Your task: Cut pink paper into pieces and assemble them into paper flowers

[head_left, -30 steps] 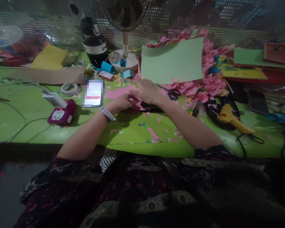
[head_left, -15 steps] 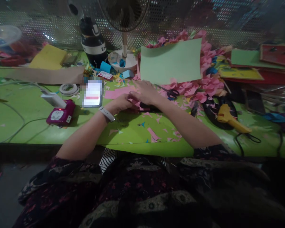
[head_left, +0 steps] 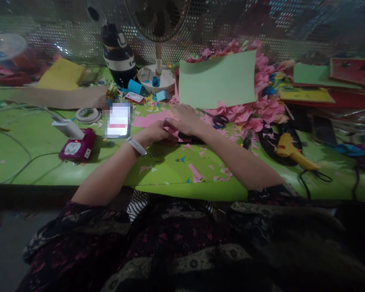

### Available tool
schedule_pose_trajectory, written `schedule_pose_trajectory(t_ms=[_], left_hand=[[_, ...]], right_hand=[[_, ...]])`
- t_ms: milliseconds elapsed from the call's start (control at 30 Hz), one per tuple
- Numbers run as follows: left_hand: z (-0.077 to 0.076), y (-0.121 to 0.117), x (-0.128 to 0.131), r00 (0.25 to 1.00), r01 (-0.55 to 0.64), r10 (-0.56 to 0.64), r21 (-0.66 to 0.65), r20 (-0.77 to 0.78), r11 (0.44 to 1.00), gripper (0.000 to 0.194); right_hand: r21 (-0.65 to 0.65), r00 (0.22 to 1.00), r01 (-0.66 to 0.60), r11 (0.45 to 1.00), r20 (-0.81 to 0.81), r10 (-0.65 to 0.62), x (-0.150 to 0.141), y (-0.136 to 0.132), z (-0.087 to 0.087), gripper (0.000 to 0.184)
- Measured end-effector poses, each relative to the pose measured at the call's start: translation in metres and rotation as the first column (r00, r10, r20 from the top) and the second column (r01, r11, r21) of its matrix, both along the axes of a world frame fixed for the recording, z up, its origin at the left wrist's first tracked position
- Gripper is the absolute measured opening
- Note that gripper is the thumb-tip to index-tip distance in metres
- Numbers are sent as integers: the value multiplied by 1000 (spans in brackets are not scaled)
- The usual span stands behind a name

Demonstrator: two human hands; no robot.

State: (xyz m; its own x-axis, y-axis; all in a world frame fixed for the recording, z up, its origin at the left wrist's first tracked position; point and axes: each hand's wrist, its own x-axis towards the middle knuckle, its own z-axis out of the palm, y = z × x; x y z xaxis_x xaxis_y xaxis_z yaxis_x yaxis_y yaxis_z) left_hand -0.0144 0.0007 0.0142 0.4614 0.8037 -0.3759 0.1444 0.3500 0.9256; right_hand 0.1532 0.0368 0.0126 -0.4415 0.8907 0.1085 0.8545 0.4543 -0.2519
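Head view: both hands together beside pink paper

Compared with half a second ago, hand pose matches; the surroundings sit slightly further left in view. Left hand (head_left: 157, 130): fingers bent, close to the flat pink paper (head_left: 146, 120); pinching or not, cannot tell. Right hand (head_left: 187, 119): palm down, meeting the left, over a dark object (head_left: 197, 141), mostly hidden; grip unclear. Behind, a gently curved pale green sheet (head_left: 217, 81) overlaps ruffled pink petals (head_left: 266, 107). Smooth green tabletop (head_left: 167, 173), angular scraps (head_left: 195, 172).
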Motion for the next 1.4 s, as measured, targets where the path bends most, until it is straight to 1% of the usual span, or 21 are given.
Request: schedule_pose_trajectory(t_ms=[233,367,467,667,833,933,1133,1267,1400], left_hand=[[4,-3,2,999,-27,27,-19,-21,999,38],[6,-4,2,999,-34,33,-26,-36,999,37],[7,-4,2,999,-27,26,-20,-18,999,37],[5,-3,1,1000,-29,29,-22,-11,999,37],[4,-4,2,999,-41,42,27,-29,999,39],[6,-6,2,998,-48,49,34,-41,998,39],[5,-6,1,998,-49,50,16,-38,999,39],[3,-5,1,999,-45,45,2,-17,999,41],[4,-5,2,998,-56,56,-1,-20,998,41]], right_hand=[[9,999,-35,999,-29,35,2,3,-4,70],[8,999,-28,1000,-23,28,1,4,-4,68],[12,1000,-21,1000,-11,21,0,3,-3,65],[21,1000,-3,1000,8,3,-2,0,0,63],[24,1000,9,1000,2,-9,-3,-2,1,61],[26,1000,8,1000,-7,-7,-3,-3,2,60],[11,1000,-2,1000,-6,2,-4,-4,4,60],[22,1000,-3,1000,-6,3,-3,-4,4,59],[30,1000,-9,1000,-1,9,-3,-4,4,59]])
